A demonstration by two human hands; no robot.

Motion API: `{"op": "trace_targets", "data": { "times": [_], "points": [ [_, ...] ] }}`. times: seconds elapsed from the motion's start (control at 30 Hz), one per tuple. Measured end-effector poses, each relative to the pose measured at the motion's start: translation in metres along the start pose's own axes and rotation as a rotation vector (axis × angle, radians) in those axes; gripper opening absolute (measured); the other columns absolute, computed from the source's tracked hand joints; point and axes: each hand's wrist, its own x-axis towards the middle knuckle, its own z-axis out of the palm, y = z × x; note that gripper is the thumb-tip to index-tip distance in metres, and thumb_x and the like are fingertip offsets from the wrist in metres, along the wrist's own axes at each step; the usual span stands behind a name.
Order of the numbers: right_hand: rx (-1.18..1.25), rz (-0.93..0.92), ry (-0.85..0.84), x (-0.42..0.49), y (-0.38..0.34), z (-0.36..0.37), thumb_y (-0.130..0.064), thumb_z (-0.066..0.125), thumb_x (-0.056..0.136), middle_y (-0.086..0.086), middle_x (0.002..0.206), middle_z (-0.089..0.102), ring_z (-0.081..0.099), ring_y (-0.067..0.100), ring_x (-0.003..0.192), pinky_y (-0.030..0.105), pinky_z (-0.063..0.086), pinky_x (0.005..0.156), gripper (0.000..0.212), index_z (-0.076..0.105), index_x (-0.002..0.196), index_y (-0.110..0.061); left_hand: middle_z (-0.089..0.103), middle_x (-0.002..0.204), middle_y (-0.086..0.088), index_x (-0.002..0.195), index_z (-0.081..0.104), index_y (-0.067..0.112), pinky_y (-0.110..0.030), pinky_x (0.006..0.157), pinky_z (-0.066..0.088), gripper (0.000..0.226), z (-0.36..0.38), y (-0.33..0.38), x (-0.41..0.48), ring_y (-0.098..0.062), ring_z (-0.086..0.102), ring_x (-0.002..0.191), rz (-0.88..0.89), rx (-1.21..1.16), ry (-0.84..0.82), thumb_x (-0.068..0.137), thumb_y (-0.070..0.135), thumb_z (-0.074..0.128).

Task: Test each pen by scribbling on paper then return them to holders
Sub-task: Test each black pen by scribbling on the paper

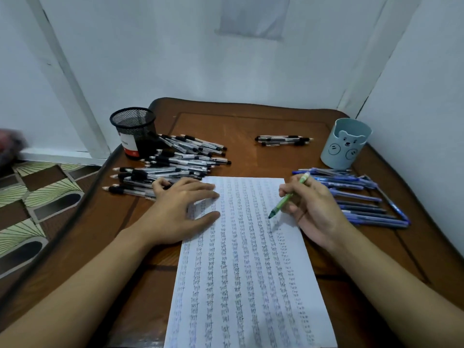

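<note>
A white sheet of paper (241, 272) covered in columns of scribbles lies in the middle of the table. My right hand (313, 209) grips a green pen (288, 197), its tip just above the paper's upper right part. My left hand (180, 209) rests flat on the paper's upper left corner, fingers spread. A black mesh holder (134, 133) stands at the back left, a pale blue bear holder (346, 144) at the back right. A heap of black-grip pens (175, 162) lies left of the paper, and blue pens (364, 197) lie to the right.
Three black pens (283, 141) lie together at the back middle. The brown wooden table (100, 247) has a raised rim and stands against white walls at the back and right. Patterned floor (32, 197) shows to the left.
</note>
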Motion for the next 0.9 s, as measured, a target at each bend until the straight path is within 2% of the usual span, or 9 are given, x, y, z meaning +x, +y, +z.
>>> {"op": "trace_targets", "data": {
  "times": [0.1,0.2,0.3,0.33,0.43,0.57,0.67,0.8,0.9],
  "points": [
    [-0.012,-0.012,-0.078,0.0,-0.007,-0.003,-0.001,0.053,0.094,0.012,0.079,0.062,0.061,0.021,0.062,0.028,0.055,0.057,0.011,0.059,0.086,-0.005,0.048,0.142,0.033,0.132,0.061,0.047,-0.032,0.1,0.001,0.061,0.001,-0.002,0.001,0.011,0.028,0.135,0.008,-0.001,0.002,0.085,0.081,0.042],
    [-0.007,0.063,-0.187,-0.001,-0.01,-0.012,-0.013,0.049,0.089,0.022,0.097,0.069,0.072,0.035,0.085,0.034,0.061,0.068,0.026,0.065,0.095,0.006,0.048,0.142,0.033,0.132,0.061,0.046,-0.031,0.101,0.001,0.063,0.001,-0.002,0.0,0.01,0.028,0.136,0.012,-0.01,0.006,0.084,0.082,0.041],
    [-0.209,-0.039,-0.194,-0.003,-0.007,-0.02,-0.006,0.067,0.084,0.02,0.084,0.064,0.065,0.03,0.07,0.028,0.052,0.055,0.01,0.067,0.075,-0.003,0.048,0.142,0.032,0.132,0.062,0.045,-0.035,0.103,0.003,0.064,0.001,-0.001,0.0,0.008,0.029,0.137,0.015,-0.019,0.008,0.084,0.082,0.04],
    [-0.316,-0.103,-0.163,-0.002,-0.004,-0.024,0.001,0.072,0.081,0.019,0.078,0.058,0.058,0.026,0.063,0.027,0.046,0.053,0.013,0.064,0.073,-0.004,0.048,0.142,0.032,0.132,0.061,0.045,-0.036,0.103,0.004,0.064,0.001,-0.001,0.0,0.008,0.03,0.137,0.016,-0.018,0.008,0.084,0.082,0.04],
    [-0.469,-0.227,-0.116,0.002,0.0,-0.031,0.014,0.066,0.085,0.018,0.07,0.048,0.044,0.02,0.055,0.027,0.036,0.05,0.019,0.054,0.082,-0.001,0.048,0.142,0.031,0.131,0.062,0.046,-0.036,0.103,0.004,0.063,0.001,0.0,0.0,0.007,0.031,0.137,0.017,-0.019,0.011,0.084,0.082,0.041],
    [-0.525,-0.281,-0.101,0.01,-0.004,-0.032,0.017,0.053,0.09,0.021,0.071,0.06,0.06,0.03,0.062,0.031,0.051,0.056,0.017,0.063,0.084,0.004,0.049,0.142,0.032,0.13,0.063,0.046,-0.038,0.104,0.005,0.06,0.001,-0.001,-0.001,0.008,0.031,0.136,0.016,-0.032,0.021,0.085,0.081,0.044],
    [-0.585,-0.263,-0.159,0.016,-0.004,-0.029,0.01,0.058,0.083,0.03,0.074,0.064,0.062,0.04,0.063,0.035,0.055,0.055,0.007,0.064,0.081,0.013,0.049,0.142,0.033,0.13,0.062,0.047,-0.039,0.103,0.006,0.06,0.001,-0.001,-0.001,0.009,0.031,0.136,0.017,-0.027,0.02,0.085,0.081,0.044],
    [-0.743,-0.299,-0.144,0.018,0.003,-0.028,0.017,0.066,0.082,0.029,0.061,0.061,0.057,0.024,0.043,0.03,0.046,0.043,0.007,0.063,0.077,0.012,0.049,0.141,0.032,0.129,0.063,0.047,-0.037,0.102,0.006,0.06,0.001,0.0,-0.001,0.008,0.031,0.137,0.019,-0.024,0.021,0.084,0.081,0.043],
    [-0.833,-0.349,-0.112,0.02,0.007,-0.029,0.019,0.065,0.081,0.009,0.064,0.065,0.058,0.011,0.052,0.02,0.044,0.05,0.012,0.067,0.077,0.007,0.048,0.142,0.033,0.129,0.062,0.047,-0.038,0.103,0.007,0.06,0.001,-0.001,-0.001,0.007,0.031,0.137,0.018,-0.023,0.018,0.085,0.081,0.042]
  ]
}}
